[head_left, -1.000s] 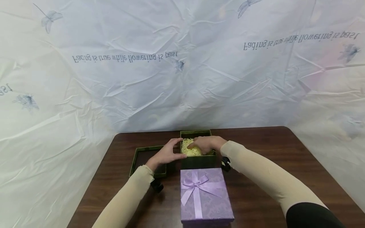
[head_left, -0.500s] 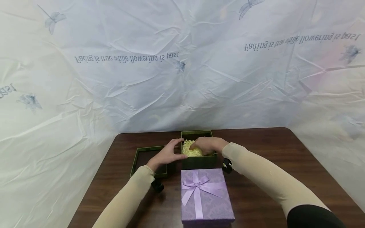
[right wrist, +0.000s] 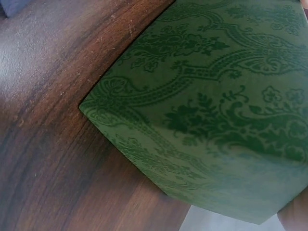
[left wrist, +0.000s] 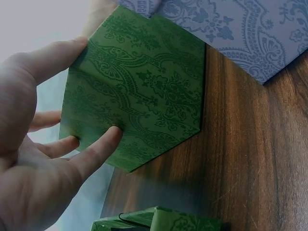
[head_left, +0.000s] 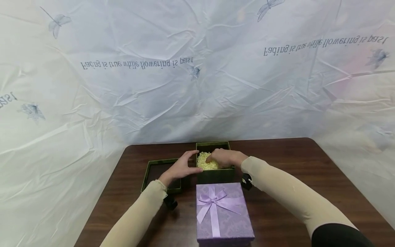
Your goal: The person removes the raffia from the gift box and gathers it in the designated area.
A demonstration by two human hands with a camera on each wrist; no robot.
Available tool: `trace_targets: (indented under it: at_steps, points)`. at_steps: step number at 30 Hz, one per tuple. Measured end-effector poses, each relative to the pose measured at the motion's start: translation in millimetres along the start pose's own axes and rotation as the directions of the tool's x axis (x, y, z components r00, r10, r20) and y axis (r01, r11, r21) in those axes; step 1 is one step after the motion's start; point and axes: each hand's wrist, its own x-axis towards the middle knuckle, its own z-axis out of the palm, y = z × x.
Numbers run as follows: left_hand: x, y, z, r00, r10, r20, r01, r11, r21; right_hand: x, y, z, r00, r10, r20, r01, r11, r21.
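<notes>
An uncovered green box (head_left: 215, 176) holds pale yellow shredded paper (head_left: 205, 164). My left hand (head_left: 180, 167) rests against its left side in the head view, thumb and fingers spread. In the left wrist view, the fingertips touch the patterned green wall (left wrist: 139, 91). My right hand (head_left: 223, 157) reaches into the box from the right, its fingers down at the shredded paper. Those fingertips are hidden in the head view. Mostly the box's patterned outer wall (right wrist: 207, 106) fills the right wrist view, with the fingers out of sight.
Left of the box lies a green lid (head_left: 154, 171), inside upward, partly behind the left hand. A closed purple gift box (head_left: 228, 219) with a ribbon bow stands in front. All rest on a dark wooden table (head_left: 287, 157), backed by a white printed sheet (head_left: 197, 103).
Both hands stay almost in place. The right hand shifts very slightly within the green box, and the whole head view moves a little.
</notes>
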Motion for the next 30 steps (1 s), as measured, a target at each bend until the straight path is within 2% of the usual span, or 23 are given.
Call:
trace_targets:
  at_steps: [20, 30]
  points:
    - [-2.2, 1.1, 1.3, 1.0, -0.022, -0.003, 0.022, 0.999, -0.038, -1.8, 1.4, 3.4, 0.995, -0.052, -0.086, 0.05, 0.998, -0.024]
    - [-0.7, -0.5, 0.4, 1.0, -0.016, 0.011, 0.016, 1.0, -0.027, -3.3, 3.0, 0.1, 0.989, -0.088, -0.121, 0.086, 0.996, -0.023]
